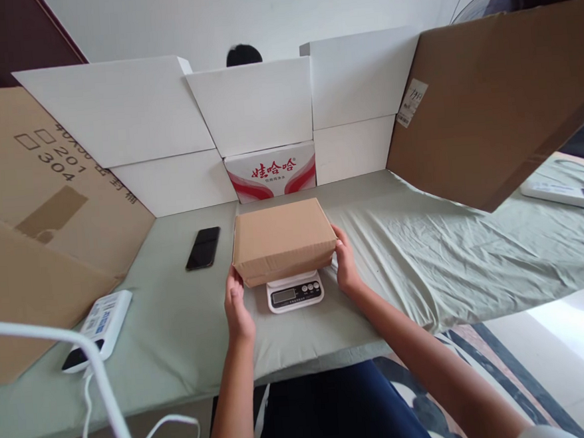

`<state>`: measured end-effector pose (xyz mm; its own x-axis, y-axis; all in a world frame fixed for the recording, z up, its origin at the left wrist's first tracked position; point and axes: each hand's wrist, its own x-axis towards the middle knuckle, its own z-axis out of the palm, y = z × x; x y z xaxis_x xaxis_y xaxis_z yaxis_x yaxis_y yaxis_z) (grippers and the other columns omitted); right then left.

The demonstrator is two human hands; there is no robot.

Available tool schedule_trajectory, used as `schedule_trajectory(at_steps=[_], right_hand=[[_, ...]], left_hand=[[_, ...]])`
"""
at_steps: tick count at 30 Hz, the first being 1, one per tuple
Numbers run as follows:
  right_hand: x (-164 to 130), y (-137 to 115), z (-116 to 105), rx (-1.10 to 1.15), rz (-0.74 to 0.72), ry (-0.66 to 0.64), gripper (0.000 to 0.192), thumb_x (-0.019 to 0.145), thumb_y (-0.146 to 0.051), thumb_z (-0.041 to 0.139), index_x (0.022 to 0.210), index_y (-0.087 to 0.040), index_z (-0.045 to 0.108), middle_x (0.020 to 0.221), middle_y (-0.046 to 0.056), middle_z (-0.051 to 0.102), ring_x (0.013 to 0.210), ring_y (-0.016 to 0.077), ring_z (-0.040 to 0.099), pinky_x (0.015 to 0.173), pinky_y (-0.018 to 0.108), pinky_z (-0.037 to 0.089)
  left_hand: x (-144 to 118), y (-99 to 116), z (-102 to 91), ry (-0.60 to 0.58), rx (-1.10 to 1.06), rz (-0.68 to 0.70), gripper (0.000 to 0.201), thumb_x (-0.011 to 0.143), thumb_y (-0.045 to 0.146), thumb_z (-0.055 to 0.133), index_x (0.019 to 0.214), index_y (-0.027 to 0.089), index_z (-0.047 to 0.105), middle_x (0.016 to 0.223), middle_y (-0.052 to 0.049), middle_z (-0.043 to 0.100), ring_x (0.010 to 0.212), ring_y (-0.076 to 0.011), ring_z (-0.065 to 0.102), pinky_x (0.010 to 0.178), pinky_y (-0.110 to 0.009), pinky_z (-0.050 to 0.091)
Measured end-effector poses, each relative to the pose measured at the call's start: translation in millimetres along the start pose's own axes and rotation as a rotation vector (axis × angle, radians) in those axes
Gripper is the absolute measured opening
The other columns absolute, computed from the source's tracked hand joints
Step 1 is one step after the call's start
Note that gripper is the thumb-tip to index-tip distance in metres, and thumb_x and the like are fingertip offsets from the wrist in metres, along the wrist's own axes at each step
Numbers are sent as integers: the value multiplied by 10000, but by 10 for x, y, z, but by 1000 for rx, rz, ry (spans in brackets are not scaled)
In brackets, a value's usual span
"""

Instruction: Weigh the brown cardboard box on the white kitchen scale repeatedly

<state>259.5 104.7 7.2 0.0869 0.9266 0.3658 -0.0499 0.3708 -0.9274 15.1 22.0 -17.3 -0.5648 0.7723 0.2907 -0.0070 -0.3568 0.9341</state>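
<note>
Between my two hands is a closed brown cardboard box (282,236), over a white digital kitchen scale (296,293). The scale's display and buttons show in front of the box; its weighing plate is mostly hidden, so I cannot tell whether the box rests fully on it. My left hand (238,306) grips the box's near left corner, fingers against its side. My right hand (345,258) holds the near right side, thumb toward the front and fingers partly behind the edge.
A black phone (203,248) lies left of the box. White boxes (259,104) form a wall behind, with a red-and-white carton (271,174) below. Large cardboard panels (493,98) stand at both sides. A white power strip (100,329) and cable (107,392) are at left.
</note>
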Motion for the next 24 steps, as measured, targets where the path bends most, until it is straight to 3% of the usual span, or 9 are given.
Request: schedule_trajectory(at_steps=[9,24], right_hand=[[-1,16,-7,-9,-18,-10,631,1004,-724,406,1435,-289,558,1540,131,579,1431,330,534,1200,587,455],[-4,19,11,27,5,-24,652,993,-737,397,1436,-293,575,1551,109,592,1438,334,544,1245,594,401]], left_hand=[[-10,1,6,-5,0,-45,936,891,811,537,1571,168,534,1665,-213,471,1550,-348,457,1281,-468,360],[-12,24,-9,-59,71,-70,818,940,765,511,1502,178,604,1558,-190,602,1529,-326,489,1283,-455,344]])
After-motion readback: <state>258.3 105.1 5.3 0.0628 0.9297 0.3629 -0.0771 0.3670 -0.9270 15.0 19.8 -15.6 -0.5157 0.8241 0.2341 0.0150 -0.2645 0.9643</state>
